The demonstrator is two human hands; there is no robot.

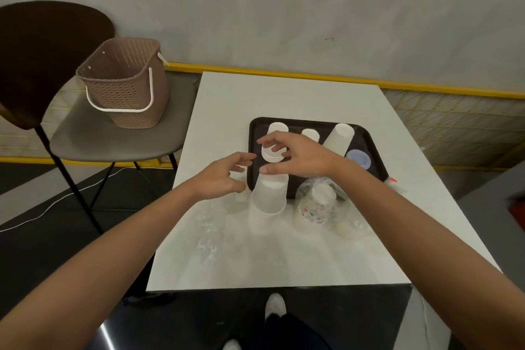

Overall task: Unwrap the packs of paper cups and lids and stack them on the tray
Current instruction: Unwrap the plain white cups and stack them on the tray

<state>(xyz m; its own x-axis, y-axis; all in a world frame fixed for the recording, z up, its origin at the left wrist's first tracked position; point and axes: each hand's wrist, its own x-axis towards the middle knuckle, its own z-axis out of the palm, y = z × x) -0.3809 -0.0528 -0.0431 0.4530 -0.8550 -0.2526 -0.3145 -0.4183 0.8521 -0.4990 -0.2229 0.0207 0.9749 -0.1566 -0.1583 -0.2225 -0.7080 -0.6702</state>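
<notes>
Your right hand (295,155) arched over the short upright stack of lids (272,154) at the tray's (369,136) left side; whether it gripped them was unclear. Your left hand (224,176) hung loosely open, empty, just left of the tray. An inverted cup stack (268,196) stood upright at the tray's near-left corner.

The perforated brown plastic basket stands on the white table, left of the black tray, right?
No. The head view shows the perforated brown plastic basket standing on the grey chair seat, not the white table; it is left of the black tray.
</notes>
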